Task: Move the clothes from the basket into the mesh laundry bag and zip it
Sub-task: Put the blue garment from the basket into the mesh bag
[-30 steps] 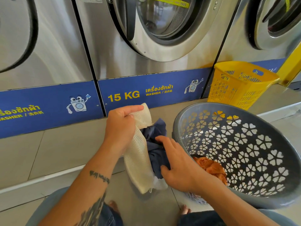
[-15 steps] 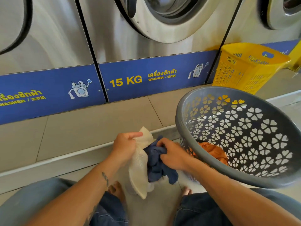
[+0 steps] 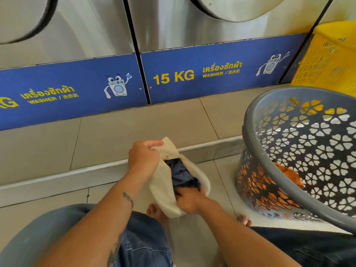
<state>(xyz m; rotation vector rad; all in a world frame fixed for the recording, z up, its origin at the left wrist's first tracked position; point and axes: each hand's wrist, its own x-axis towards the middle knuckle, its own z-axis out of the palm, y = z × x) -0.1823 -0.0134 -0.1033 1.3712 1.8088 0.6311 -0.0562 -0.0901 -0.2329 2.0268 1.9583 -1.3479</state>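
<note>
The scene is bright and evenly lit, like daylight, with only soft shadows. Broad pale sheen streaks the steel washer fronts (image 3: pixel 92 29), and light shines through the cut-outs of the grey basket (image 3: pixel 300 143). The wide lens bows the blue panel (image 3: pixel 212 72) and the floor step (image 3: pixel 57 176). The right hand (image 3: pixel 189 201) and the yellow basket (image 3: pixel 331 60) look smeared by motion blur.

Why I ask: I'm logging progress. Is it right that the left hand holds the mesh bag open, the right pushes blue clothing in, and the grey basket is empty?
Not quite: the head view shows orange clothing left in the grey basket. The rest holds.
</note>
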